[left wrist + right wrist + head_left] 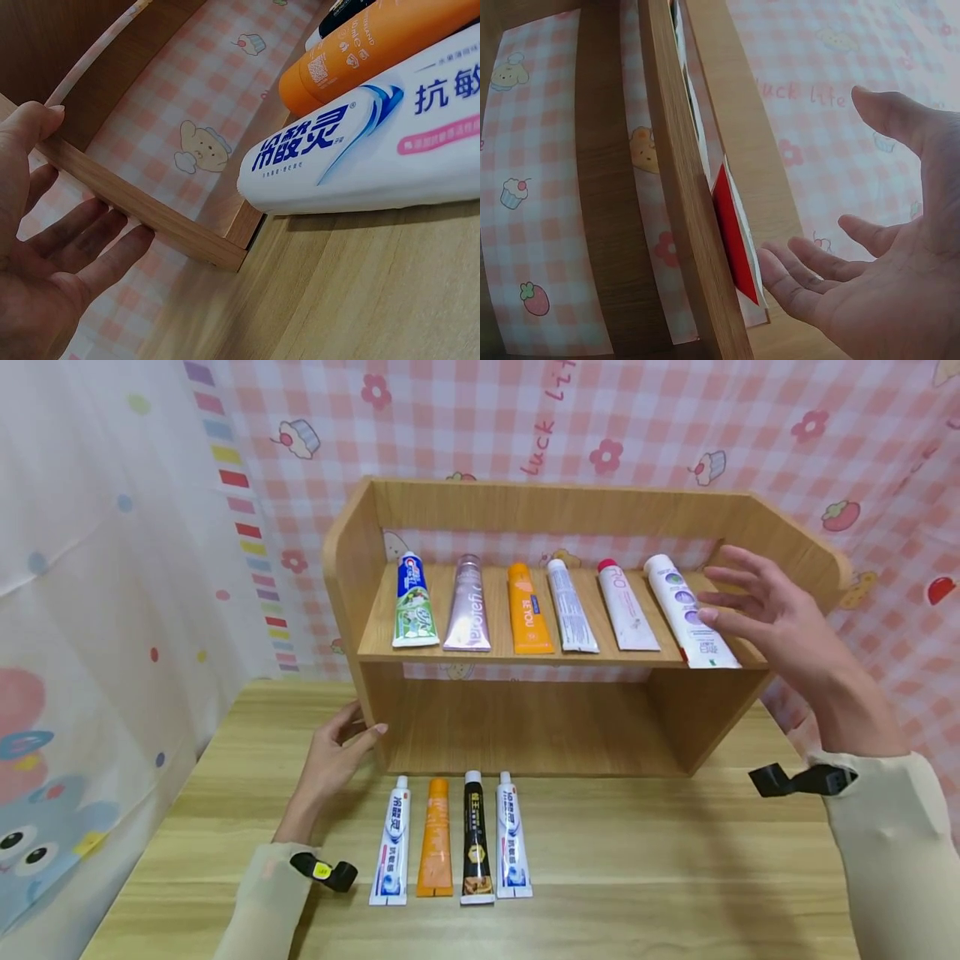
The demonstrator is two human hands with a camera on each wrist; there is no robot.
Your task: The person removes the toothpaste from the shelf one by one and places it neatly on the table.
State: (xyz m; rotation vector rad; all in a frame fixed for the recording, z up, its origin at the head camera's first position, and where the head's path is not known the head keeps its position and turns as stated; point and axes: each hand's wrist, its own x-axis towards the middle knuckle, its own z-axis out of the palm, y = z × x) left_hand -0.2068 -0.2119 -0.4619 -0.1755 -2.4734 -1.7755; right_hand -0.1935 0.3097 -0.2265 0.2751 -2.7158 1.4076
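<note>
At frame right, the right hand (776,610), grip wide, is beside the white tube (681,602) on the shelf (540,510). Left of centre, the left hand (335,756) holds the shelf's side.

The head camera looks forward and down from above the counter (637,860), far enough back to frame nearly the whole wooden shelf (525,718). Low, close and canted, the left wrist camera looks past the left fingers (112,262) at the left upright (150,206) and leftmost white tube (337,172), both shared with the head view. The right wrist camera, also near and tilted, looks along the upper board (686,195), which the head view sees from above.
</note>
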